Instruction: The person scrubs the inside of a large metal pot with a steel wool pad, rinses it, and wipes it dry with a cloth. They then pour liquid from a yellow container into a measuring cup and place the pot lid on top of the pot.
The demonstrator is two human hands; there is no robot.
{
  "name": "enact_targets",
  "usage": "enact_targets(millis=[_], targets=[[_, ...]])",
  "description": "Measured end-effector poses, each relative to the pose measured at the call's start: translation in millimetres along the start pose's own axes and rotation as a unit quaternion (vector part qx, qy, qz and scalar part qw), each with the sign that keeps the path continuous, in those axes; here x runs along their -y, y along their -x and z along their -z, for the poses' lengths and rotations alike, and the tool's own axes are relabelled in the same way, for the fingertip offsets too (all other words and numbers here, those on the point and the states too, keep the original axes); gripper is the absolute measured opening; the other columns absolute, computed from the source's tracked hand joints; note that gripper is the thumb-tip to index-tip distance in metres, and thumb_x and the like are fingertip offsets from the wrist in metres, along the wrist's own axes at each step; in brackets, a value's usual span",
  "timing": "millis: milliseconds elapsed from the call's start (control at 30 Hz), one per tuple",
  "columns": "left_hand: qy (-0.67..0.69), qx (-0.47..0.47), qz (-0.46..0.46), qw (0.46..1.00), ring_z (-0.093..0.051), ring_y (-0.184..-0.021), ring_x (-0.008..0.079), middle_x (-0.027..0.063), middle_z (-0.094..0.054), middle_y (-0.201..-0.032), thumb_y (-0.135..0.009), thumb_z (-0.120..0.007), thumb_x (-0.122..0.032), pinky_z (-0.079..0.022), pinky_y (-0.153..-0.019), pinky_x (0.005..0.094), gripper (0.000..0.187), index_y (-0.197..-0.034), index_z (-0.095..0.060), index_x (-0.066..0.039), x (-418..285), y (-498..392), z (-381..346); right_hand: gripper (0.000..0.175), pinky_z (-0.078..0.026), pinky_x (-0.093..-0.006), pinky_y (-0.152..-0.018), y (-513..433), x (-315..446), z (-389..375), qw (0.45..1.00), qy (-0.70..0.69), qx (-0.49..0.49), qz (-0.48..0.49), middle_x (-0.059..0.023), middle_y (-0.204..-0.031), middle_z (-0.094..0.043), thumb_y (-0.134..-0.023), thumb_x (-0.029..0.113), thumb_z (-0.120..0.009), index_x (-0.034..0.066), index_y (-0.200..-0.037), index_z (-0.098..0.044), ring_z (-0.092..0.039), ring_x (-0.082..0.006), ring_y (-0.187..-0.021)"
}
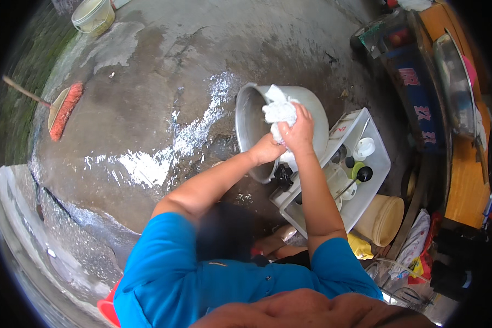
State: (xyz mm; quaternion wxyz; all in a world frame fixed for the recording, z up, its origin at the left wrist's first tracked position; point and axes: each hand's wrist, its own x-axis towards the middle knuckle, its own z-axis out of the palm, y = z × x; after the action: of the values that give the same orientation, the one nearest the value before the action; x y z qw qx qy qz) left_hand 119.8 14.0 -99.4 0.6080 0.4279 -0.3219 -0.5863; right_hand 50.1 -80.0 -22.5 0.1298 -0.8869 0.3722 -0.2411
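Note:
Both my hands close around a bunched white cloth [279, 112] over a large metal pot [319, 117], which lies tipped on its side with its mouth facing left. My right hand [298, 129] grips the cloth from the right and above. Against its lower end is my left hand [268, 150], wrapped around the bottom of the cloth. A black object [284, 175] is at the pot's lower rim. Right beside the pot stands a white plastic crate [378, 158] with cups, lids and a black-ended ladle-like utensil [364, 174] in it.
Wet concrete floor [119, 98] surrounds the pot. A red-bristled broom [65, 112] lies at the left, and a lidded bucket [93, 16] stands at the upper left. Beyond the crate are a beige bucket [387, 221], a wooden board [469, 184] and a metal basin [455, 86].

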Motion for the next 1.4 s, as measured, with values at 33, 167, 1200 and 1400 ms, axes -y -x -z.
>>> enact_targets(millis=[33,167,1200,1400], targets=[[-0.015,0.015,0.026,0.999,-0.057,-0.080,0.0101,0.0029,-0.067,-0.087,-0.087,-0.059,-0.011,-0.048,-0.074,0.0286,0.018,-0.099,-0.069,-0.001,-6,5,1,0.056,-0.044,-0.0457,-0.093,6,-4,-2,1.000,-0.002,0.010,-0.016,-0.0167,-0.112,-0.061,-0.068,0.027,-0.069,0.0014,-0.116,-0.059,-0.056,-0.0378,-0.105],[-0.002,-0.024,0.098,0.995,-0.060,-0.084,0.0118,0.0062,-0.067,-0.097,-0.095,-0.058,-0.012,-0.050,-0.073,0.0300,0.024,-0.114,-0.061,0.001,-30,16,-8,0.052,-0.047,-0.0455,-0.092,-2,-47,9,0.994,-0.010,-0.067,-0.082,-0.0241,-0.113,-0.062,-0.068,0.025,-0.071,-0.0012,-0.112,-0.061,-0.058,-0.0417,-0.106],[0.037,-0.342,0.065,0.937,-0.058,-0.077,0.0178,0.0092,-0.064,-0.088,-0.089,-0.060,-0.008,-0.047,-0.071,0.0347,0.017,-0.101,-0.061,0.003,-75,-114,-63,0.052,-0.049,-0.0397,-0.088,366,-255,110,0.791,-0.150,0.055,-0.590,-0.0246,-0.104,-0.068,-0.081,0.037,-0.061,-0.0023,-0.115,-0.064,-0.066,-0.0322,-0.102],[0.064,-0.385,0.046,0.920,-0.060,-0.078,0.0188,0.0091,-0.064,-0.090,-0.085,-0.061,-0.006,-0.048,-0.071,0.0348,0.016,-0.099,-0.061,0.002,-76,-130,-81,0.073,-0.041,-0.0525,-0.103,420,-248,17,0.692,0.058,0.181,-0.697,-0.0274,-0.142,-0.043,-0.080,0.042,-0.064,0.0133,-0.144,-0.042,-0.045,-0.0391,-0.131]])
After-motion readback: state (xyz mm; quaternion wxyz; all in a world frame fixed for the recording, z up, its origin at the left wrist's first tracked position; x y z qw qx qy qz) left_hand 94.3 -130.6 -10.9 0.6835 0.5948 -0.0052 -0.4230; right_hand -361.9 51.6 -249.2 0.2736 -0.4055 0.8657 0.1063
